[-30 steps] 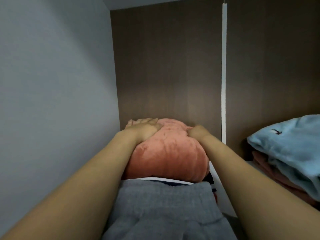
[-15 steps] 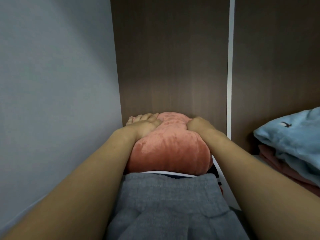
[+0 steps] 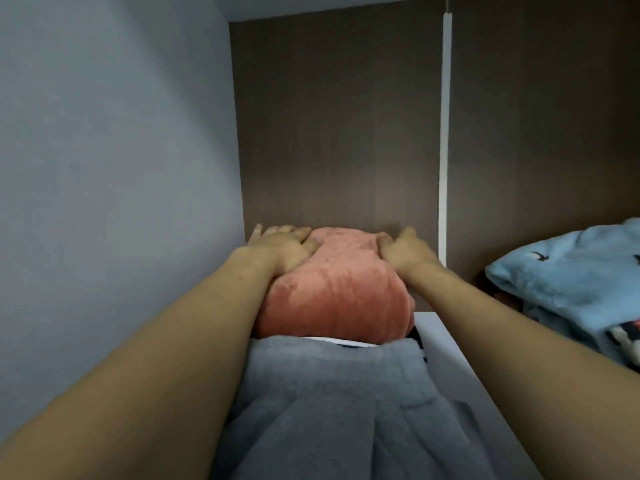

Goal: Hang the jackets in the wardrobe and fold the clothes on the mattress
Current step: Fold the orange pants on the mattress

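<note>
Salmon fleece bundle (image 3: 332,299) sat atop grey folded garment (image 3: 339,403) in the wardrobe compartment — left hand (image 3: 280,249) and right hand (image 3: 405,252) pressed flat on it, apart. Blue fleece pile (image 3: 568,282) lay right, past white divider (image 3: 445,133).

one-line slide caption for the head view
Both hands, left hand and right hand, press a folded orange fleece atop grey clothes in a wardrobe compartment.

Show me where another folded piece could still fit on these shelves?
Bare room: above the salmon fleece bundle up to the shelf top, and the white divider ledge between stacks. Crowded: both hands press the bundle against the grey wall; blue fleece pile fills the right.
</note>
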A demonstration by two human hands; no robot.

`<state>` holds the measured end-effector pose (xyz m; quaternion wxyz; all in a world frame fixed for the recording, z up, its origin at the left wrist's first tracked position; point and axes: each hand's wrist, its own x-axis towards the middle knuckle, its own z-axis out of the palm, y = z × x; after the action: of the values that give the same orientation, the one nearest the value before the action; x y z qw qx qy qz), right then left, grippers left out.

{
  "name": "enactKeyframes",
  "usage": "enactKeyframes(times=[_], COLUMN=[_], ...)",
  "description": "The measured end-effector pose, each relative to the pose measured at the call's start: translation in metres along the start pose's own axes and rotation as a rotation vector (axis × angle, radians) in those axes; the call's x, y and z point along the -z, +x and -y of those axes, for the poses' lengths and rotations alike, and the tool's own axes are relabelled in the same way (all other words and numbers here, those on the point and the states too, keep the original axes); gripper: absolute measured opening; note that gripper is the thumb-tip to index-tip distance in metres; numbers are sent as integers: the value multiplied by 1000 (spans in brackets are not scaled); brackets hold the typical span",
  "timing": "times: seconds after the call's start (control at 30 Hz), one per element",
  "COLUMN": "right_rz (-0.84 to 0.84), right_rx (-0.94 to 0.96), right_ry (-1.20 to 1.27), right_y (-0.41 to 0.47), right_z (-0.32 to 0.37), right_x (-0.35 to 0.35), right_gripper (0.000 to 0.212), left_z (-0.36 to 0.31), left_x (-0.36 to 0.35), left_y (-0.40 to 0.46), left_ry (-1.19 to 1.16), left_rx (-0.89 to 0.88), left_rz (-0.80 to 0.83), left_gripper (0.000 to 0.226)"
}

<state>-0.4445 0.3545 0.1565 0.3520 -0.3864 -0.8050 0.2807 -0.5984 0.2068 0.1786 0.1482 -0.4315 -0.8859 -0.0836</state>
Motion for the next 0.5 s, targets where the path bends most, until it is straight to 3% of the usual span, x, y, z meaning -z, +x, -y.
enactKeyframes(times=[0.17,0.5], right_rz=[-112,-195], right_rx=[153,248], right_ry=[-181,-450], right_y=[-47,-168], right_z=[-4,-46], right_x=[83,253], right_gripper=[56,62], left_z=[-27,-173], left_x=[45,115], left_y=[-43,-156], left_ry=[2,-33], left_rx=[-11,-265], left_rz=[-215,-401], left_gripper=[66,68])
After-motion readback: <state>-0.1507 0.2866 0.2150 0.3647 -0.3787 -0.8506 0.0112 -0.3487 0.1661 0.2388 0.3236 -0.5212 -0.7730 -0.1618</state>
